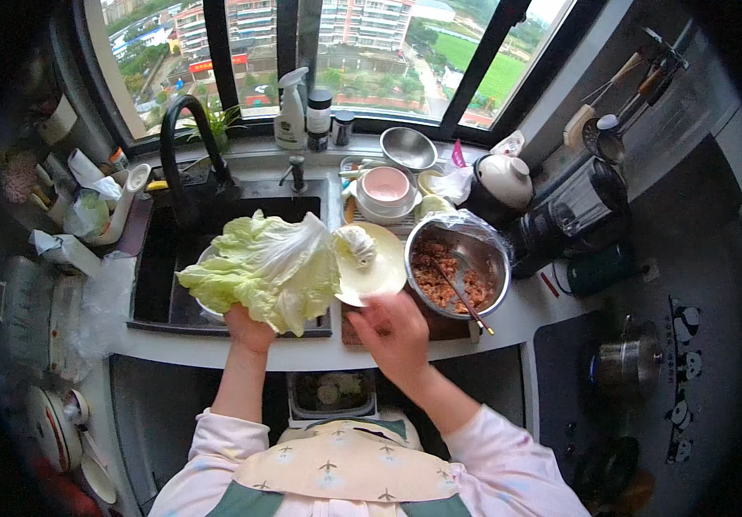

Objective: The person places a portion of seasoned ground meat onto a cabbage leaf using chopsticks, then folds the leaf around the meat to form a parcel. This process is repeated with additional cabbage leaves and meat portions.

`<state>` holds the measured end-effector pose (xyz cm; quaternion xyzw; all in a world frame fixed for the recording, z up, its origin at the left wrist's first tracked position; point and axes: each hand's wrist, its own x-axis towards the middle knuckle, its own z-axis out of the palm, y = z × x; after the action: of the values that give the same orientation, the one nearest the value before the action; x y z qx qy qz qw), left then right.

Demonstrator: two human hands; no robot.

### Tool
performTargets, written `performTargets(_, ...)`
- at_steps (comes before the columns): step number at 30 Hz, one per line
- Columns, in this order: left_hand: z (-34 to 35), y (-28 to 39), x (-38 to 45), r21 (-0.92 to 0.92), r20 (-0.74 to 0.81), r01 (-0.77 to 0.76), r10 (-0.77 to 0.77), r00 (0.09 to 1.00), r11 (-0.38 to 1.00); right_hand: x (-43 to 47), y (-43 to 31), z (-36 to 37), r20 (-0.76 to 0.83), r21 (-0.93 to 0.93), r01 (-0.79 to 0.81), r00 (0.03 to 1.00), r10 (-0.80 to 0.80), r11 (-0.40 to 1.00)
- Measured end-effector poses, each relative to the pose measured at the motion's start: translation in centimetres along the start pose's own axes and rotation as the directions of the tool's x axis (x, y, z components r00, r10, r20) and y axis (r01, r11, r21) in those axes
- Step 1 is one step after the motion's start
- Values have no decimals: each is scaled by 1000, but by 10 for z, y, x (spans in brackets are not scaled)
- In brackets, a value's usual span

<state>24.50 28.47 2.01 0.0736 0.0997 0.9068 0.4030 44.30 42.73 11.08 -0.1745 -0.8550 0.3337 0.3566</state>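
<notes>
My left hand [248,328] holds a large napa cabbage leaf [267,268] from below, over the sink's front part. Part of a white bowl [206,304] shows behind the leaf. Fingers apart and slightly blurred, my right hand [400,333] is by the front rim of a pale plate [381,274]; nothing shows in it. A cabbage roll [359,245] lies on that plate. To the right, a steel bowl [490,258] contains reddish minced filling [435,278], with chopsticks [465,300] leaning on its rim. Plastic film [465,221] covers the bowl's back edge.
A black faucet [167,129] arches over the dark sink [158,284]. Behind the plate stand stacked bowls [387,187] and a steel basin [408,148]. A lidded pot [503,181] and a blender [578,213] are at right. A brown board [439,329] lies under the steel bowl.
</notes>
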Motion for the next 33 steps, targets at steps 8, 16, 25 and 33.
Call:
performTargets(8, -3, 3, 15, 29, -93, -95, 97, 991, 995, -115, 127, -82, -330, 424, -580, 617, 715, 696)
performTargets(16, 21, -28, 20, -49, 156, 97, -88, 984, 994, 13, 202, -77, -449, 106, -355, 816, 363, 929)
performTargets(25, 29, -58, 7, -17, -208, 147, -147, 967, 989, 29, 203, -122, -9, -90, -84, 996, 84, 992)
performTargets(33, 25, -75, 7, -109, -155, 255, -270, 950, 961, 41, 205, -125, 205, -145, -6, 978, 36, 989)
